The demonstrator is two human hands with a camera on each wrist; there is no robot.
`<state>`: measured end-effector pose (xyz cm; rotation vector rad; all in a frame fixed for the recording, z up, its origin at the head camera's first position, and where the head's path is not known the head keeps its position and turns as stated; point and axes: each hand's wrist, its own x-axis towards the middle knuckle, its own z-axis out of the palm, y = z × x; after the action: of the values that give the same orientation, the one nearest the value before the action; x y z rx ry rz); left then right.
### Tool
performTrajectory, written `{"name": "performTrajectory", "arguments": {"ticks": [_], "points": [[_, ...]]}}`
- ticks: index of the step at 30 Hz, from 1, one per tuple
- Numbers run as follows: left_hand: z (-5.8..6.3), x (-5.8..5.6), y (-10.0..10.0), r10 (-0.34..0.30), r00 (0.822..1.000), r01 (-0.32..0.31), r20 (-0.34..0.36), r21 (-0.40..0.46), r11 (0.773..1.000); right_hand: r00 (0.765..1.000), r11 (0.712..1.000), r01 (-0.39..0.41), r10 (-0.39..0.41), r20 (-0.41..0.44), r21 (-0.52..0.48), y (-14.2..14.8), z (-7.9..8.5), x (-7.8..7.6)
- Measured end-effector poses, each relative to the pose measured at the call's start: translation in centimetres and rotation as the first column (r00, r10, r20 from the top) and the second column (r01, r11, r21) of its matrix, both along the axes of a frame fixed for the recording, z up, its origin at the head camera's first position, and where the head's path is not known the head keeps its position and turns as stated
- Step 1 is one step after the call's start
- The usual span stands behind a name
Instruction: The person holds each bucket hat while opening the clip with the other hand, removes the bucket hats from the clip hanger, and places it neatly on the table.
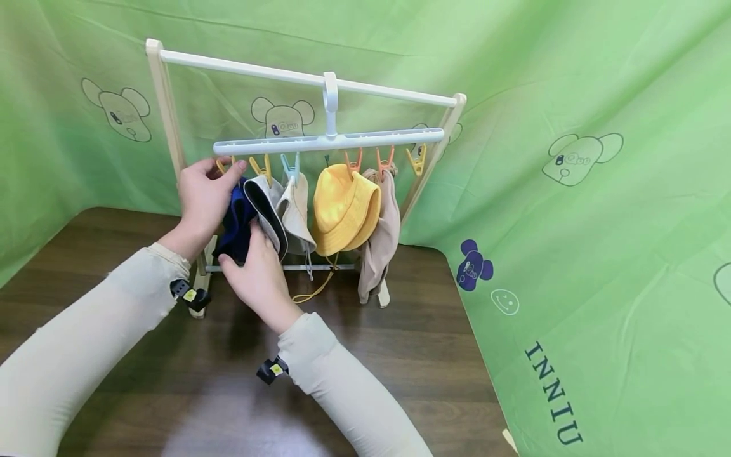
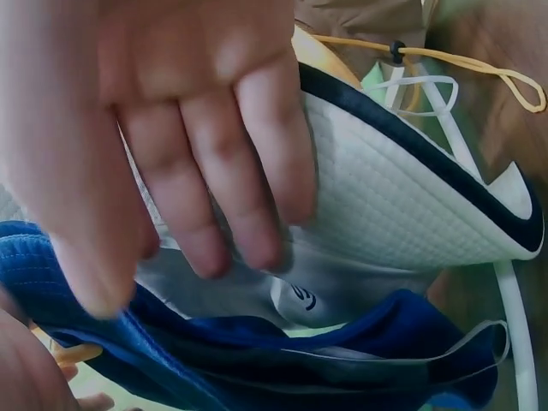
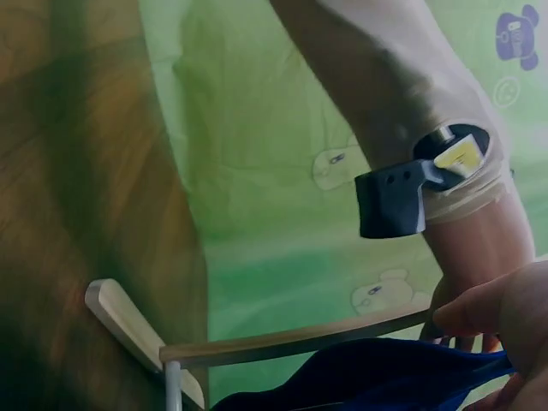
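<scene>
A pale clip hanger carries several hats. At its left end my left hand pinches a yellow clip above a blue hat. My right hand reaches among the hats from the front. In the left wrist view its fingers are nearly straight, alongside a white hat with a dark brim edge, and its thumb overlaps the blue hat's edge. I cannot tell how firmly it touches either hat. The right wrist view shows the blue hat below the left arm.
A cream hat, a yellow bucket hat with a cord, and a beige hat hang further right. A yellow clip hangs without a hat. The stand's white rail holds the hanger over a brown wooden tabletop. Green curtains surround it.
</scene>
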<state>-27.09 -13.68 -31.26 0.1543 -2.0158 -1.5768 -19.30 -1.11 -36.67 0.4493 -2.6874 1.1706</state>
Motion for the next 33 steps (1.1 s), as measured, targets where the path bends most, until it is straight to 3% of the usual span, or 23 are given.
{"name": "performTrajectory", "arguments": {"ticks": [10, 19, 33], "points": [[0.1, 0.2, 0.0, -0.031, 0.999, 0.031, 0.014, 0.004, 1.0, 0.999, 0.998, 0.027, -0.025, -0.045, 0.062, -0.7, -0.7, -1.3], [0.1, 0.2, -0.2, -0.039, 0.999, 0.037, 0.029, 0.064, 0.997, 0.998, 0.996, 0.022, -0.016, -0.065, 0.084, -1.6, -1.8, -2.0], [0.0, 0.2, 0.0, -0.04, 0.998, 0.037, 0.04, 0.073, 0.997, 0.989, 0.998, 0.069, -0.069, -0.131, -0.001, -1.9, -3.0, -2.7]]}}
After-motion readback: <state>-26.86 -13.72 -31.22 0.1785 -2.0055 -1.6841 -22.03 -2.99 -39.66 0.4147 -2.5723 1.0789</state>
